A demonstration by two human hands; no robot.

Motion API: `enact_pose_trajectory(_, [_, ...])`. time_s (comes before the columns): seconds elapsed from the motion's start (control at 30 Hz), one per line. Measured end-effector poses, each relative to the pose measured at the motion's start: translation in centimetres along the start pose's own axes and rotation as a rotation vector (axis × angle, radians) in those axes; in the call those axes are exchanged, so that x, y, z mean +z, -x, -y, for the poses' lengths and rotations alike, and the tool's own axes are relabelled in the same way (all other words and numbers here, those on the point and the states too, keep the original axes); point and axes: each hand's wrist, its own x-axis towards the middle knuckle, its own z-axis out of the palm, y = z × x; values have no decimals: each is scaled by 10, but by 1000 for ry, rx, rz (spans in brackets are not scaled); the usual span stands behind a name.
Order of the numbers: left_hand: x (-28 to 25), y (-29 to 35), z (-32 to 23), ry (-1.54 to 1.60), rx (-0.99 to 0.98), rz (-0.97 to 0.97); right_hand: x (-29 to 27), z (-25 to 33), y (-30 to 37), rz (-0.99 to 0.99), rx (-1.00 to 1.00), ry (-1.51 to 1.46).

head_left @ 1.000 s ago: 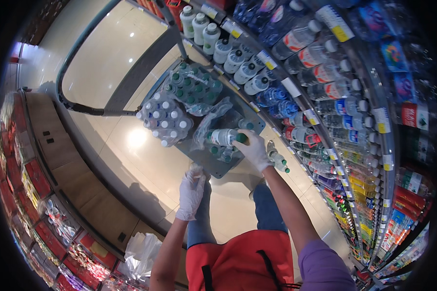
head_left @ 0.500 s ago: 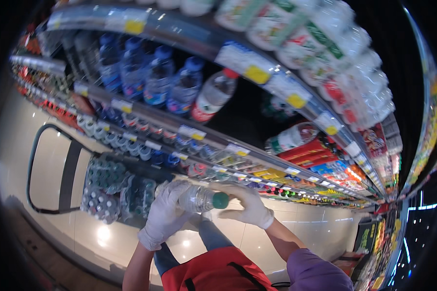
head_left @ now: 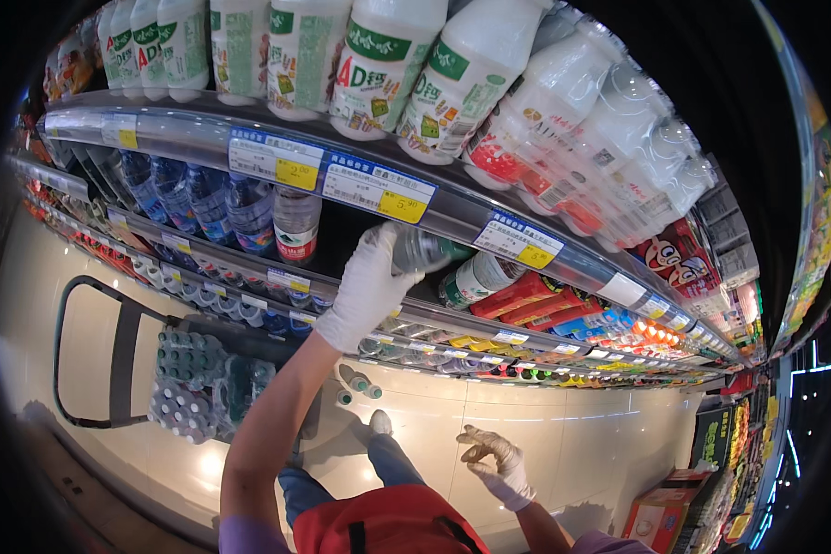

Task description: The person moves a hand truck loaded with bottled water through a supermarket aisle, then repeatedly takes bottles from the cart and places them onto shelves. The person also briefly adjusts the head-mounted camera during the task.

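Note:
My left hand [head_left: 365, 295], in a white glove, grips a clear plastic bottle [head_left: 421, 252] tilted onto its side, its green end pointing into the shelf gap. This gap lies between an upright clear bottle with a red-and-white label [head_left: 295, 227] and a lying bottle with a green-and-white label [head_left: 479, 281]. The shelf's upper edge partly hides the held bottle. Lower down, over the floor, my gloved right hand [head_left: 500, 469] holds nothing, its fingers loosely bent and apart.
White drink bottles [head_left: 383, 69] line the shelf above, behind a rail of price tags [head_left: 369, 189]. Blue-labelled water bottles [head_left: 249, 214] stand left of the gap. A trolley [head_left: 125, 355] carries wrapped bottle packs [head_left: 189, 355]. Several loose bottles [head_left: 358, 385] are on the floor by my feet.
My left hand has carried the bottle up from in front of my body into the shelf gap. My right hand has come away from the bottle and dropped lower.

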Motion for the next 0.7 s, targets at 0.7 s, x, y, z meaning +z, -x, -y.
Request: enact_pose_trajectory(0.7, [57, -189, 59, 555, -54, 13, -4, -45, 19, -16, 284, -102])
